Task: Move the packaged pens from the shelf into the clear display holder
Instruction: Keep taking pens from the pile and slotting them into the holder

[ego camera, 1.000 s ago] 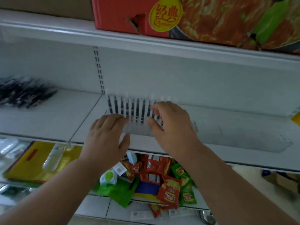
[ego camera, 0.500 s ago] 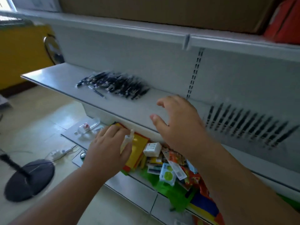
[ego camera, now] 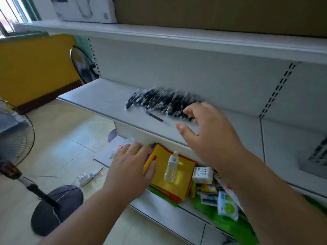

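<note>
white shelf [ego camera: 106, 96], blurred pens [ego camera: 159, 101], no legible labels

I see bright daylight entering from the window [ego camera: 12, 16], up and left of the shelf [ego camera: 106, 96]; the pens [ego camera: 159, 102] on it smear with motion blur, and straight edges bow outward.

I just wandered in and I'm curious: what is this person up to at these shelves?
A person is reaching with the right hand, fingers spread and empty, toward a pile of black pens lying on the white shelf. The left hand hangs lower, in front of the yellow packets on the shelf below, holding nothing. At the far right edge, a clear holder already has some pens standing in it. No pen is picked up yet.
</note>
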`<state>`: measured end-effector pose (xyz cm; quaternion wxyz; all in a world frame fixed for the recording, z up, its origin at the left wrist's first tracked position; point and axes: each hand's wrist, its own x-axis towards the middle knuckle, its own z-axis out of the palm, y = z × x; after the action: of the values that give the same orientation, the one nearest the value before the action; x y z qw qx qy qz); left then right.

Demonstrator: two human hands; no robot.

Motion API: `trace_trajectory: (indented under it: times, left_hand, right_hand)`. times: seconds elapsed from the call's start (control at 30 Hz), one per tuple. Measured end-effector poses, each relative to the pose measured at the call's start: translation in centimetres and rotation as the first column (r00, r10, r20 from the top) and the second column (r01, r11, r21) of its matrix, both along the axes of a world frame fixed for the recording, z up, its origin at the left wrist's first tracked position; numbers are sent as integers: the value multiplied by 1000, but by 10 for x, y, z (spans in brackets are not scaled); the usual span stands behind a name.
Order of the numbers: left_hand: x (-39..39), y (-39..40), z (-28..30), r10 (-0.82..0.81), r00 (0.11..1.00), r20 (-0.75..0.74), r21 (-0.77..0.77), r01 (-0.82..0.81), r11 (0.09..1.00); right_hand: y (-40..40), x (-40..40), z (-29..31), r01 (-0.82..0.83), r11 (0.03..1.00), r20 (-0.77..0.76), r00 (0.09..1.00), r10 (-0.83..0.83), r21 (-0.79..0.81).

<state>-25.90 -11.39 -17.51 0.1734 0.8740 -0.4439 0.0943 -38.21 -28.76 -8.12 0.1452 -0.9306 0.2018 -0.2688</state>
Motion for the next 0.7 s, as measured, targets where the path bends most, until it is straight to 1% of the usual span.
trace_trajectory:
  times: [0.13,0.23,0.33,0.43,0.57,0.63,0.7]
  left_hand:
    - [32,-32,-6,-9,999,-47,-32,7,999]
    - [56,-43,-3,-8,999,-42,-41,6,999]
    - [86,-47,6,15,999,-33,-31,-16,999]
    - [113,-52,5,1,998,-55,-43,-3,999]
    - [153,-62,-2,-76,994,-79,-51,72,996]
    - [182,-70,-3,-113,989,-96,-33,111,993]
    - [210,-80,-3,-156,979,-130,-47,151,987]
  right_hand:
    - [-24,34,-3,-10,1000,-44,999,9,-20]
    - [-41,66,2,-14,1000,-80,997,13,-9]
    - [-48,98,4,-38,999,-58,998,38,14]
    - [-49,125,-4,-54,998,-78,995,55,14]
    - [-52,155,-11,0,1000,-106,994,2,20]
    - [-52,171,-12,45,999,-87,995,-43,12]
    - [-50,186,-13,97,995,-76,992,-97,6]
